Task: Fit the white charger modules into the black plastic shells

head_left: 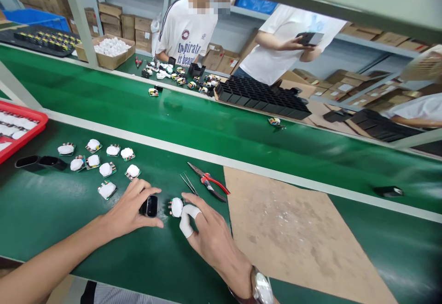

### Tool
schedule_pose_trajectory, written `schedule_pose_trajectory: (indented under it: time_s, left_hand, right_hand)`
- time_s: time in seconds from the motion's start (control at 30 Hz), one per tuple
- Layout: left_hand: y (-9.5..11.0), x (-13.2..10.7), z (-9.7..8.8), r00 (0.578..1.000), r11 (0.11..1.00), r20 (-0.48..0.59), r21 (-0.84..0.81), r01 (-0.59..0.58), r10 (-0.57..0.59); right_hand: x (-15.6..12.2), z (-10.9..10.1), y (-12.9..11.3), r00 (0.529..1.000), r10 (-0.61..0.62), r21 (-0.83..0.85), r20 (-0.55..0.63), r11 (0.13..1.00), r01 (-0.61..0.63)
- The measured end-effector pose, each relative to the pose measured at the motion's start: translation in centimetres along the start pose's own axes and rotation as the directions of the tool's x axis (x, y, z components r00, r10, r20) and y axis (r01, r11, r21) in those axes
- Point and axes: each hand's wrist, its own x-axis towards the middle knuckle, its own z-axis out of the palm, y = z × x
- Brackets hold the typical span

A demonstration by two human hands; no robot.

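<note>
My left hand [133, 207] curves round a small black plastic case [152, 206], its open end facing right, thumb and forefinger along its two sides. Just to the right, my right hand [210, 232] grips a small circuit board with a white blob on top [177, 207] between thumb and fingers; white finger cots cover two digits. Copper-coloured parts on the board point toward the case. Several similar white-topped boards [106, 169] lie on the green table to the left. Tweezers [188, 184] and red-handled pliers [209, 182] rest beyond my right hand.
A cardboard sheet [293, 230] lies at right. Two black cases [39, 162] and a red tray [24, 131] are at left. Beyond a pale rail runs a green conveyor [193, 120], with black trays [262, 99] across it. Co-workers in white shirts stand there; one holds a black object.
</note>
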Motion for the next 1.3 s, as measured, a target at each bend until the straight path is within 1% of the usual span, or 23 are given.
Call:
schedule_pose_trajectory:
  time_s: [0.07, 0.13, 0.2, 0.27, 0.33, 0.4, 0.47, 0.53, 0.63, 0.7, 0.83, 0.93, 1.13, 1.3]
  left_hand:
    - [-0.2, -0.1, 0.0, 0.998, 1.000, 0.063, -0.030, 0.011, -0.009]
    - [-0.3, -0.1, 0.1, 0.995, 0.998, 0.100, -0.053, 0.029, -0.023]
    - [-0.3, -0.1, 0.2, 0.993, 0.997, 0.114, -0.061, 0.044, -0.037]
    - [-0.3, -0.1, 0.3, 0.990, 0.996, 0.132, -0.059, 0.060, -0.052]
    - [-0.3, -0.1, 0.3, 0.983, 0.995, 0.163, -0.053, 0.090, -0.080]
    - [-0.1, -0.2, 0.0, 0.977, 0.991, 0.186, -0.056, 0.120, -0.108]
    - [0.0, -0.2, -0.5, 0.972, 0.988, 0.208, -0.078, 0.130, -0.112]
    - [0.1, -0.3, -1.1, 0.971, 0.988, 0.224, -0.112, 0.110, -0.083]
    - [0.1, -0.4, -1.5, 0.975, 0.987, 0.221, -0.153, 0.045, -0.011]
    - [0.1, -0.4, -1.3, 0.980, 0.987, 0.194, -0.158, -0.006, 0.037]
    - [-0.1, -0.6, -0.5, 0.989, 0.989, 0.105, -0.121, -0.090, 0.103]
    - [-0.1, -0.8, -0.4, 0.989, 0.988, 0.059, -0.078, -0.130, 0.135]
    - [0.0, -0.8, -0.6, 0.989, 0.990, 0.058, -0.036, -0.138, 0.139]
    - [0.1, -0.9, -0.5, 0.988, 0.990, 0.061, -0.021, -0.138, 0.139]
  right_hand:
    - [-0.6, 0.9, 0.1, 0.998, 0.039, 0.056, 0.045, 0.998, -0.042]
    - [-1.3, 1.5, 0.0, 0.988, 0.100, 0.119, 0.115, 0.986, -0.114]
    - [-1.8, 1.5, -0.2, 0.971, 0.165, 0.176, 0.172, 0.965, -0.195]
    - [-2.2, 1.1, -0.5, 0.956, 0.204, 0.239, 0.213, 0.937, -0.253]
    - [-2.4, 0.8, -0.7, 0.947, 0.217, 0.305, 0.237, 0.909, -0.284]
    - [-2.5, 0.9, -0.8, 0.947, 0.224, 0.349, 0.229, 0.889, -0.295]
    - [-2.5, 1.2, -0.8, 0.957, 0.230, 0.367, 0.177, 0.887, -0.281]
    - [-2.5, 1.5, -1.0, 0.970, 0.226, 0.369, 0.092, 0.897, -0.244]
    - [-2.4, 1.4, -1.6, 0.979, 0.200, 0.364, -0.029, 0.915, -0.176]
    - [-2.2, 1.2, -2.1, 0.982, 0.175, 0.362, -0.067, 0.922, -0.140]
    - [-2.1, 1.5, -2.7, 0.994, 0.098, 0.360, -0.046, 0.930, -0.075]
    - [-2.0, 2.0, -2.8, 0.996, 0.083, 0.352, -0.041, 0.934, -0.063]
    - [-1.2, 1.6, -3.3, 0.994, 0.052, 0.342, -0.092, 0.940, -0.018]
    - [-1.1, 1.7, -3.4, 0.997, 0.035, 0.333, -0.064, 0.943, -0.012]
